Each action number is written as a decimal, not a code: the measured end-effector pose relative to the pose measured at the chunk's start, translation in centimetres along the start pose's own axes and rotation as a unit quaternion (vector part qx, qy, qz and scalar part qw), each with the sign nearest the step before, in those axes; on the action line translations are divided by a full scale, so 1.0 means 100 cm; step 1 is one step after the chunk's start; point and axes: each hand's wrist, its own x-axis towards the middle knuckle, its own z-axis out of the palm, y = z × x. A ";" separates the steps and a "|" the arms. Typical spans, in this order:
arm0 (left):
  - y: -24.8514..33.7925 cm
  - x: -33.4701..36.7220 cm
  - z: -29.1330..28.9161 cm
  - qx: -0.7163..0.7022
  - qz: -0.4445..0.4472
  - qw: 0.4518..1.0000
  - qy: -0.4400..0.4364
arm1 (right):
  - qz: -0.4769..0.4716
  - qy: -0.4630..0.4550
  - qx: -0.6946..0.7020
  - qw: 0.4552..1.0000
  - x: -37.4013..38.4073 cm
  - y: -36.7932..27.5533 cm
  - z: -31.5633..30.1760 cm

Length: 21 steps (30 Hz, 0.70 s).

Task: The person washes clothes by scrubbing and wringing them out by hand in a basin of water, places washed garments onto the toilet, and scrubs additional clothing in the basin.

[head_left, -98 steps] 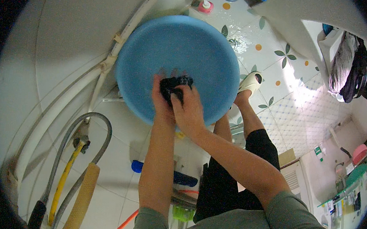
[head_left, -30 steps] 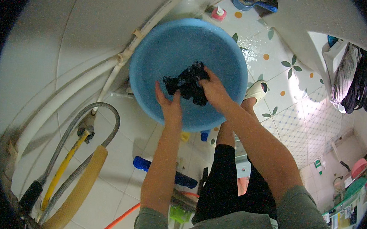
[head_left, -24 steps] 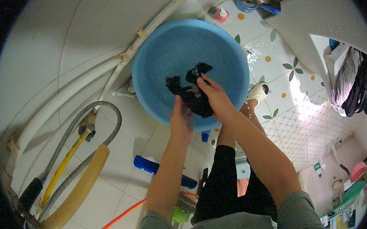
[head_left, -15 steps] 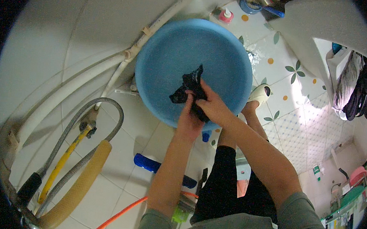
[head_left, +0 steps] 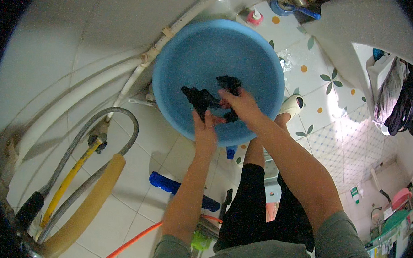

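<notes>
A dark, wet-looking black cloth (head_left: 199, 99) is spread between my two hands, above or inside a big round light-blue basin (head_left: 158, 77). From the frames I cannot tell what kind of garment it is. My left hand (head_left: 207, 128) is closed on its lower left part, which fans out beyond the fingers. Higher and to the right, my right hand (head_left: 242, 106) grips another part that bunches up past the fingertips, and a bit of black hangs below that hand. Some of the fingers are hidden by the cloth.
White pipes (head_left: 147, 57) run along the wall beside the basin. At the lower left are a grey hose (head_left: 79, 139) and a yellow padded tube (head_left: 86, 207). A blue brush head (head_left: 166, 183) lies on the tiles, and a pink pump bottle (head_left: 255, 18) stands beyond the basin.
The bunched black cloth has been pulled wider, one part to the left and another to the right. My hands have moved apart, the right one to the right.
</notes>
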 end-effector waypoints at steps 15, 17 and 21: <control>0.026 -0.014 -0.010 -0.095 -0.047 0.988 -0.112 | -0.085 -0.004 0.113 0.990 -0.040 -0.021 0.014; 0.006 -0.002 -0.023 -0.126 -0.122 0.980 -0.094 | -0.079 -0.054 0.171 0.981 -0.042 -0.020 0.012; 0.021 0.002 -0.014 -0.177 -0.153 0.961 -0.145 | -0.222 0.006 -0.105 0.969 -0.036 -0.017 0.007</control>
